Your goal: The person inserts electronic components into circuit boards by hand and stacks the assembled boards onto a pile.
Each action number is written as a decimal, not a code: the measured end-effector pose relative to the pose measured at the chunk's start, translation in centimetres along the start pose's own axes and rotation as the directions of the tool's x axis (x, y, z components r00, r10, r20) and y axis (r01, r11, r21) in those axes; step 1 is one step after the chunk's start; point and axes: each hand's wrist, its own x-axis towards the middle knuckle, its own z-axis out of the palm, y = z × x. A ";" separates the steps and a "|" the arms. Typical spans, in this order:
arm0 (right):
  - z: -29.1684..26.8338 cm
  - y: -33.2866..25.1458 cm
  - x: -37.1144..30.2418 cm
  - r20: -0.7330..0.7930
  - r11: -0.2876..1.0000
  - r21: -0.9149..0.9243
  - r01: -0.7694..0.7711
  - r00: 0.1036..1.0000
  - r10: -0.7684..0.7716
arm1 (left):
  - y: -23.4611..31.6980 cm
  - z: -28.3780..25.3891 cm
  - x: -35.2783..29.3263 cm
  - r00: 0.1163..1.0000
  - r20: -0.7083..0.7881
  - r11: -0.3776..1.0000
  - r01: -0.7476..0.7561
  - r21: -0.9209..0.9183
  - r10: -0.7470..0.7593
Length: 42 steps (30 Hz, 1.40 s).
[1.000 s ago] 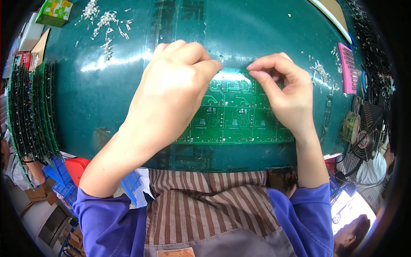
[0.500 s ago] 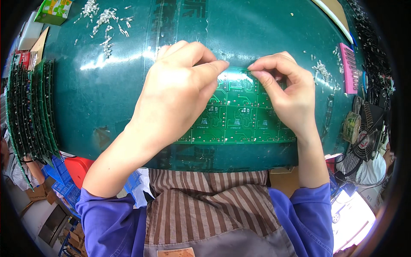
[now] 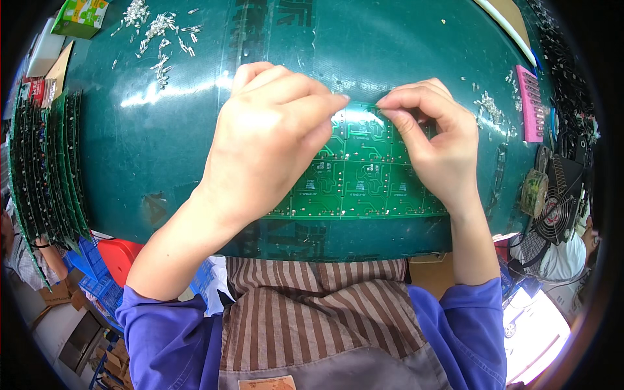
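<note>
Left hand (image 3: 273,133), right hand (image 3: 435,133), fingers bunched by far edge of green circuit board (image 3: 364,185), cannot tell if either grasps anything.

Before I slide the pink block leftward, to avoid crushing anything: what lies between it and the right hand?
In the head view, small pale parts lie scattered on the green tabletop between the right hand and pink block.

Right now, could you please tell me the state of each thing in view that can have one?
Circuit board, lying on the table, partly hidden.
Left hand, pinched; contents unclear.
Right hand, pinched; contents unclear.
Boards at left, on edge in a row.
Small parts, loose in scattered piles.
Fan, spinning or not unclear.
</note>
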 end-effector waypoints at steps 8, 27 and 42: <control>-0.1 -0.1 0.0 -0.004 0.973 -0.138 0.183 0.983 -0.186 | 0.3 0.0 -0.2 0.999 0.018 0.999 0.042 0.027 -0.042; -8.2 5.6 1.3 -0.044 0.856 -0.518 -0.006 0.999 -0.020 | 1.0 -1.6 0.8 0.954 0.171 0.969 0.244 0.032 -0.246; -5.2 2.3 -0.9 -0.146 0.979 0.147 -0.141 0.976 0.162 | 0.8 -1.0 0.8 0.900 0.189 0.911 0.409 -0.054 -0.393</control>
